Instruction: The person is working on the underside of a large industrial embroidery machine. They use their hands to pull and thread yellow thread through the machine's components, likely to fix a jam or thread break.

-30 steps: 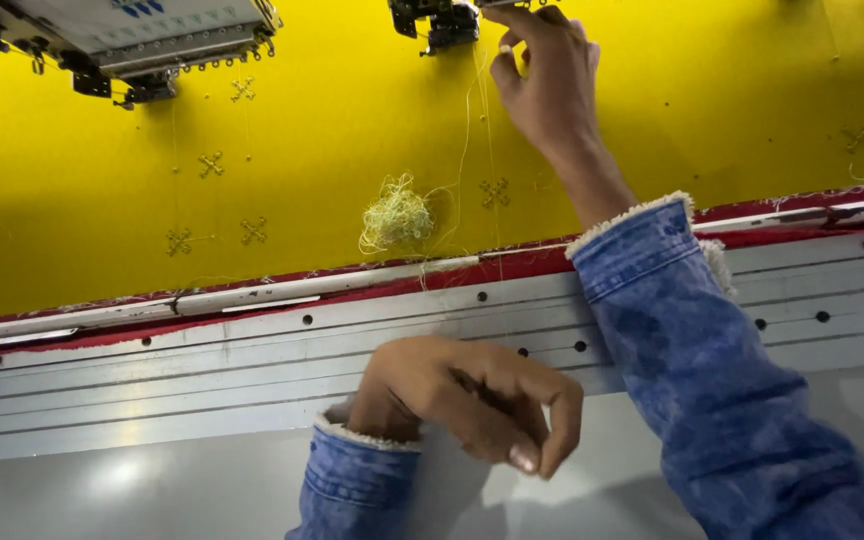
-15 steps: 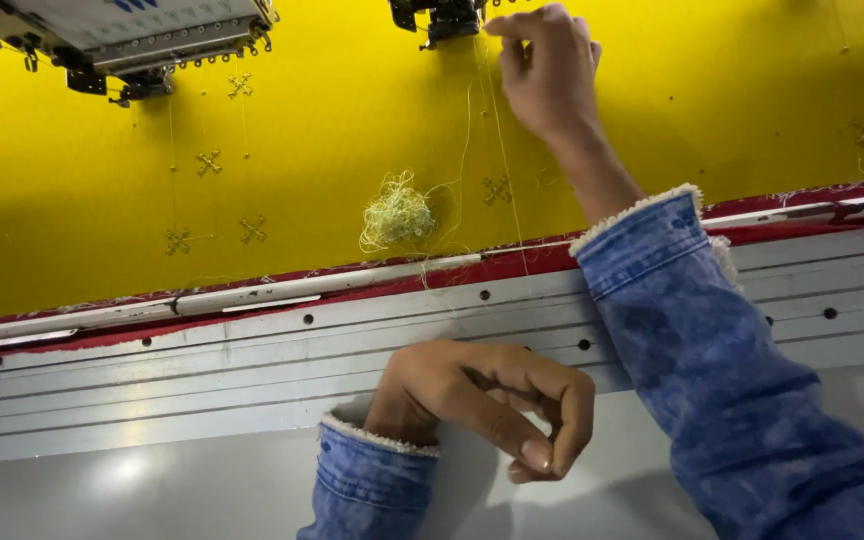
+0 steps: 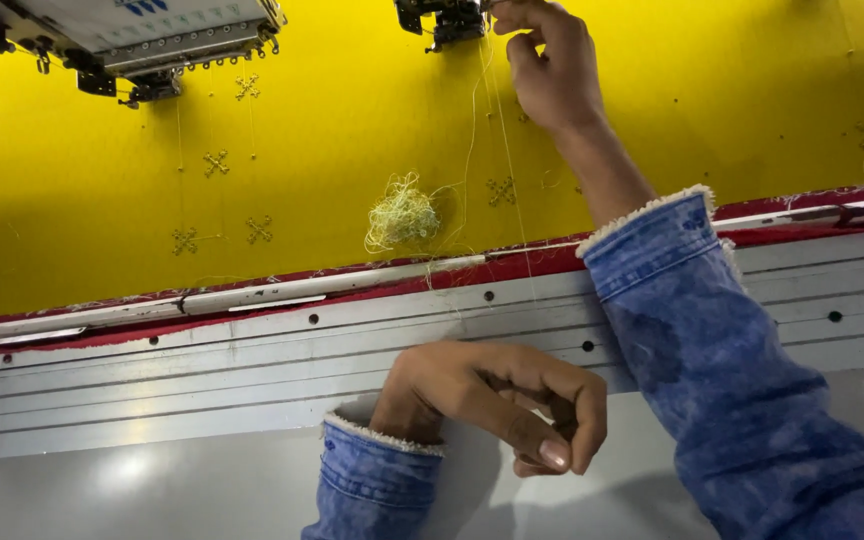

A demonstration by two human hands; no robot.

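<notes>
My right hand [image 3: 552, 70] reaches up over the yellow fabric [image 3: 332, 170] to a black embroidery head [image 3: 442, 20] at the top edge, its fingers pinched on thin pale thread [image 3: 505, 170]. The thread runs down from that hand across the fabric toward the red clamp edge. A loose tangle of yellow-green thread [image 3: 402, 215] lies on the fabric just left of it. My left hand [image 3: 492, 400] rests on the grey metal table rail [image 3: 202, 350], with fingers curled and thumb meeting fingertips. Whether the thread reaches this hand cannot be made out. Both arms wear blue denim sleeves.
Another embroidery head [image 3: 152, 40] with a row of needles hangs at the top left. Small stitched cross motifs [image 3: 217, 160] dot the fabric. A red-edged frame bar [image 3: 352, 280] borders the fabric, and the rail below has several holes.
My right hand has risen a little closer to the black head. My left hand's fingers have curled tighter against the thumb.
</notes>
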